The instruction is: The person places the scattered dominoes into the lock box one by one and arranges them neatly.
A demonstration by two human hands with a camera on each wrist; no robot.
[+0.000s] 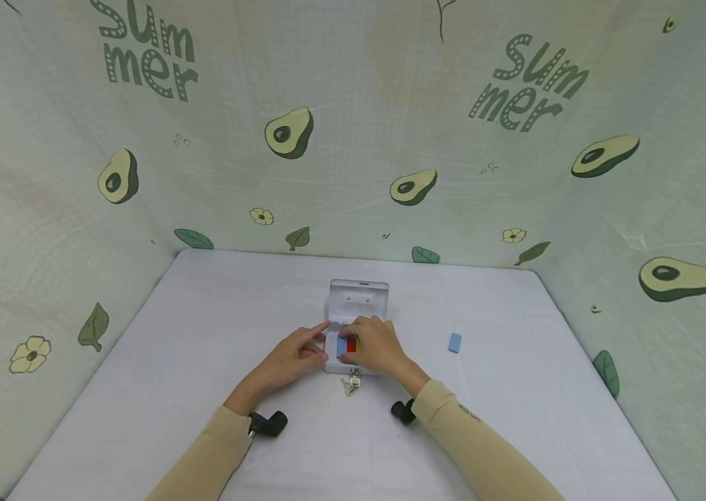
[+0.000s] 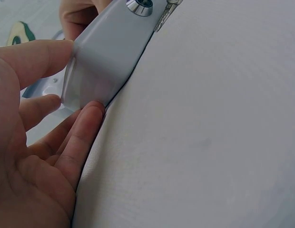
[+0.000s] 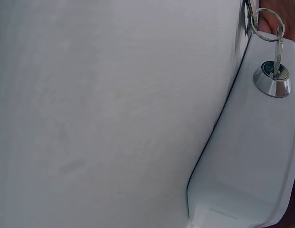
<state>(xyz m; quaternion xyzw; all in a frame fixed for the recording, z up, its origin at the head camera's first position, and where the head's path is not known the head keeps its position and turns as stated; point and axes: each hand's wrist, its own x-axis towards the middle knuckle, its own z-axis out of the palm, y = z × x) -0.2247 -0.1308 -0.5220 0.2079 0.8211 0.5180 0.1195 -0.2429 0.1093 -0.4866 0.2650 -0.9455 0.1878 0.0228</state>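
Observation:
A small pale grey metal cash box (image 1: 331,365) stands on the table with its lid (image 1: 358,300) raised at the back. Colored blocks lie inside: a blue block (image 1: 342,346), a red block (image 1: 351,345) and a yellow one, partly covered by the hand. My right hand (image 1: 381,344) reaches over the box from the right, thumb and fingertips at opposite ends of the blue block, pinching it. With extended fingers my left hand (image 1: 296,358) touches the box's left side; in the left wrist view its fingertips (image 2: 93,107) rest against the corner.
Keys (image 1: 349,385) hang from the lock (image 3: 273,78) on the box's front. Another blue block (image 1: 455,342) lies on the white table (image 1: 278,292) to the right. Cloth with avocado prints (image 1: 353,104) forms walls behind and at both sides.

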